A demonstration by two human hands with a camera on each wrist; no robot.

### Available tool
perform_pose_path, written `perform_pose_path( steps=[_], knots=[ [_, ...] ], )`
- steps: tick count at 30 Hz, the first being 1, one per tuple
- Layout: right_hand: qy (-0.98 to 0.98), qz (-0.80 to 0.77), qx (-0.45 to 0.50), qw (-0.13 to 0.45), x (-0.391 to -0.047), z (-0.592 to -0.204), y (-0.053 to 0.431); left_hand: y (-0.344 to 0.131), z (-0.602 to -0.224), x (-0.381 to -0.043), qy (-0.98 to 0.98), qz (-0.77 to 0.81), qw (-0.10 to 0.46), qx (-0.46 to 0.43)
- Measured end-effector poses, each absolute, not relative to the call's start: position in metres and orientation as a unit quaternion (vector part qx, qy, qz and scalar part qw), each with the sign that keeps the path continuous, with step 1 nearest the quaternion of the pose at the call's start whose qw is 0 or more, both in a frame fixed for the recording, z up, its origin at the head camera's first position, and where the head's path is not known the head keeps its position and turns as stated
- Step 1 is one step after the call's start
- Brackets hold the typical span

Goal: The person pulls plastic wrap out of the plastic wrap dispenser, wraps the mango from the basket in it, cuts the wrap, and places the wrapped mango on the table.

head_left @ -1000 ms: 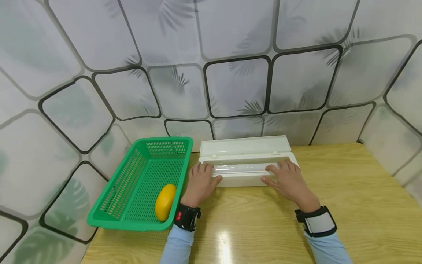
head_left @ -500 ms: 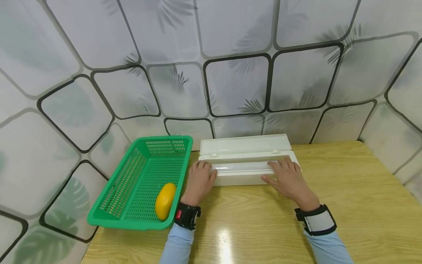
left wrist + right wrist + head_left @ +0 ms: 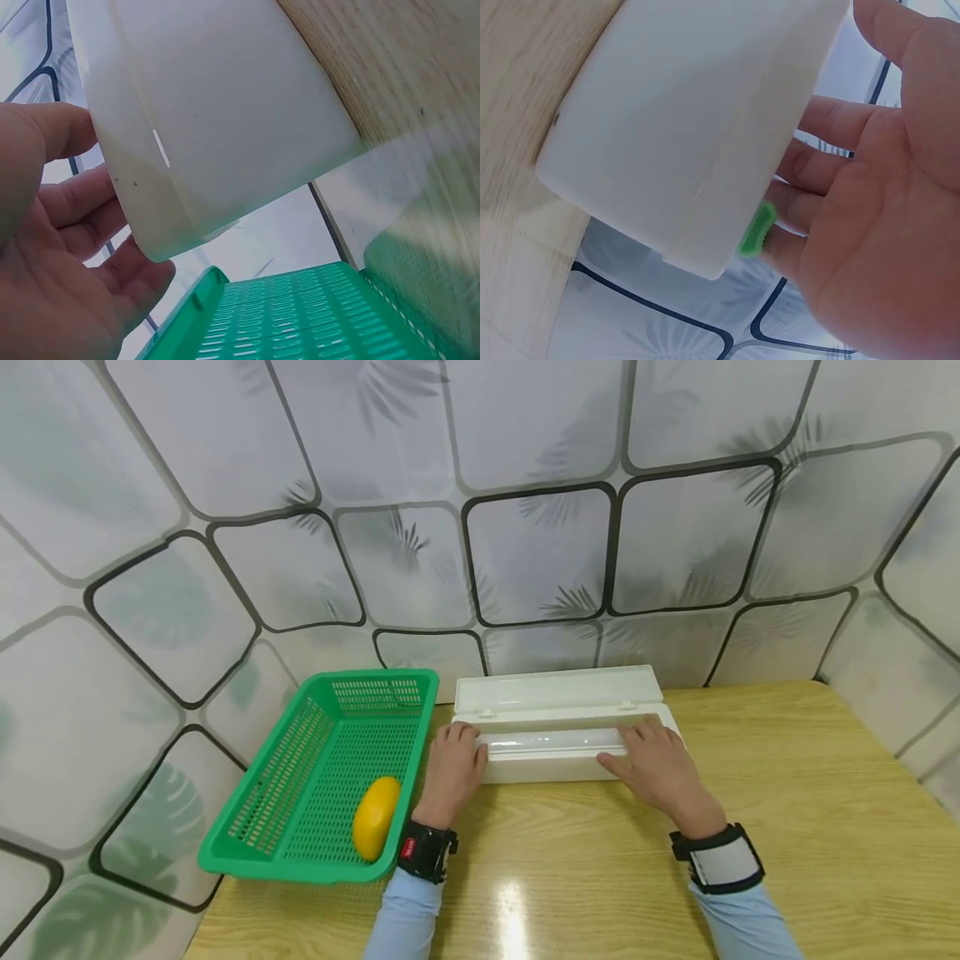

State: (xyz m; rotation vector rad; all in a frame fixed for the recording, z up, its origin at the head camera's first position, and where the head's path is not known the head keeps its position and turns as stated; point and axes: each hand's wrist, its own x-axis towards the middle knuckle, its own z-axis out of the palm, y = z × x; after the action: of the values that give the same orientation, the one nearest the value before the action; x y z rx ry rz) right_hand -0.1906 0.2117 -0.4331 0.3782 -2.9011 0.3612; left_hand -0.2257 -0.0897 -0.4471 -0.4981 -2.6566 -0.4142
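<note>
A long white cling film dispenser [image 3: 551, 770] lies on the table, its lid [image 3: 555, 692] tipped back toward the wall. Clear film [image 3: 555, 741] spans its top opening and shines in the light. My left hand [image 3: 453, 770] rests on the left end of the box, fingers over the top edge and thumb near the front rim. At the opposite end, my right hand [image 3: 658, 768] lies the same way, relaxed fingers over the rim. The right wrist view shows a small green piece [image 3: 758, 229] at the box edge, beside those fingers. The fingertips are partly hidden behind the box in both wrist views.
To the left of the dispenser stands a green plastic basket [image 3: 300, 870] with a yellow oval fruit [image 3: 377, 819] in it, close by my left wrist. A patterned wall [image 3: 540, 560] rises right behind. The wooden table [image 3: 810, 810] extends to the right.
My left hand has slid slightly left and drawn its thumb in. The right fingers have shifted a little rightward, so more of the film shows between the hands. Basket and fruit stay put.
</note>
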Motion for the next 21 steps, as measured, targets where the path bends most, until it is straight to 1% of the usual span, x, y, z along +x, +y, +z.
perform_pose_path(
  steps=[3,6,9,17,21],
  knots=[
    [-0.978,0.119,0.134,0.108,-0.193,-0.433,0.213,-0.09,-0.447,-0.229,-0.947,-0.137,0.232,-0.175],
    [-0.978,0.127,0.133,0.098,-0.195,-0.434,0.213,-0.088,-0.446,-0.232,-0.941,-0.136,0.263,-0.164],
    [-0.979,0.133,0.125,0.092,-0.193,-0.434,0.213,-0.084,-0.448,-0.235,-0.936,-0.145,0.28,-0.155],
    [-0.983,0.139,0.097,0.072,-0.192,-0.437,0.211,-0.076,-0.455,-0.245,-0.933,-0.158,0.299,-0.124],
    [-0.983,0.134,0.093,0.079,-0.195,-0.436,0.208,-0.078,-0.453,-0.249,-0.936,-0.159,0.291,-0.113]
  ],
)
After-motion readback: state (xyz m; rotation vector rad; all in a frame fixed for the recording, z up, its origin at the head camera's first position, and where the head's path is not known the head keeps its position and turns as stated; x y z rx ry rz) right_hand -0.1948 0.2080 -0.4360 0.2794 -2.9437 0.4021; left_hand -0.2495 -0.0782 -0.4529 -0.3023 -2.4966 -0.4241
